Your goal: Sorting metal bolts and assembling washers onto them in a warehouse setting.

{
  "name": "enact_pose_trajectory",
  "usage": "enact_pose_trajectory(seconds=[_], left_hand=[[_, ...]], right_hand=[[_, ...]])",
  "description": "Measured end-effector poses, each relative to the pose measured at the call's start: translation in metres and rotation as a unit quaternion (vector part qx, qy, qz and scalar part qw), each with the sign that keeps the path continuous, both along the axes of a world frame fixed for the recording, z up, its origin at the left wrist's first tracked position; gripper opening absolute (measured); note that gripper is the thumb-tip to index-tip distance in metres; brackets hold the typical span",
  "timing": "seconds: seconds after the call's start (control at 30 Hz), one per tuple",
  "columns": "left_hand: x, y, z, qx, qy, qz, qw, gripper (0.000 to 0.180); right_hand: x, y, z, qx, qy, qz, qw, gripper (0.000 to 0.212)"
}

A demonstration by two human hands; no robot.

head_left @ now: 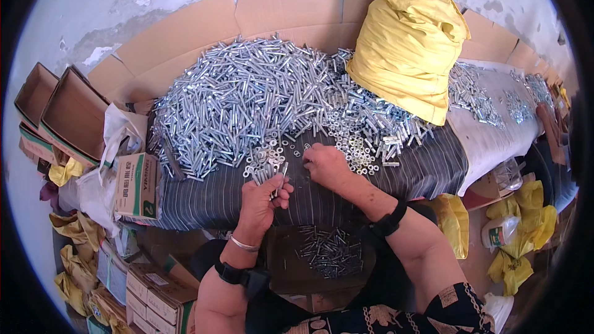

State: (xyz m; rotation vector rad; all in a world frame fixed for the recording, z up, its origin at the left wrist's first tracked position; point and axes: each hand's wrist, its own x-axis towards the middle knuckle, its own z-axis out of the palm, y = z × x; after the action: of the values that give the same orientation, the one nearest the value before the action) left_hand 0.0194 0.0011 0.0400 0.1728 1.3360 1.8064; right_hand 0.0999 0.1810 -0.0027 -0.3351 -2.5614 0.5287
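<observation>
My left hand [265,201] is closed around a silver metal bolt [284,170] that sticks up between thumb and fingers; whether more bolts lie in the palm is hidden. To its right, my right hand [327,164] has its fingertips pinched together low over the striped cloth, and what they hold, if anything, is too small to make out. Loose washers [297,154] lie just beyond the right fingertips. More washers and nuts [361,156] are heaped to the right, and another small group [267,153] lies behind the left hand.
A large heap of silver bolts [247,93] covers the back of the striped cloth [204,201]. A full yellow sack [411,49] stands on the right. Below is a box with dark bolts [331,253]. Cartons [137,185] and open boxes [74,114] stand left; yellow bags [526,229] lie right.
</observation>
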Motion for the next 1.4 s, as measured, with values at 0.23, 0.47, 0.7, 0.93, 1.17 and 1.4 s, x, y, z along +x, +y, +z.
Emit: enact_pose_trajectory(seconds=[0.23,0.47,0.7,0.93,1.17,1.4], left_hand=[[0.005,0.002,-0.003,-0.007,-0.002,-0.018,1.000,0.019],[0.007,0.011,-0.009,-0.009,-0.009,-0.021,1.000,0.020],[0.000,0.003,-0.015,-0.010,0.004,0.002,1.000,0.019],[0.000,0.020,-0.033,0.007,-0.020,-0.015,1.000,0.021],[0.003,0.018,-0.036,0.057,-0.002,0.020,0.998,0.021],[0.002,0.020,-0.032,0.045,0.006,0.013,0.999,0.019]], right_hand=[[0.000,0.026,0.018,-0.208,0.093,-0.049,0.973,0.010],[-0.014,0.025,-0.015,-0.099,0.034,-0.110,0.988,0.010],[-0.031,0.001,-0.017,0.031,-0.010,-0.115,0.993,0.006],[-0.023,0.031,-0.014,-0.073,0.034,-0.102,0.991,0.014],[-0.009,-0.004,0.037,-0.487,0.027,0.003,0.873,0.015],[-0.004,-0.009,0.032,-0.544,0.034,0.076,0.835,0.010]])
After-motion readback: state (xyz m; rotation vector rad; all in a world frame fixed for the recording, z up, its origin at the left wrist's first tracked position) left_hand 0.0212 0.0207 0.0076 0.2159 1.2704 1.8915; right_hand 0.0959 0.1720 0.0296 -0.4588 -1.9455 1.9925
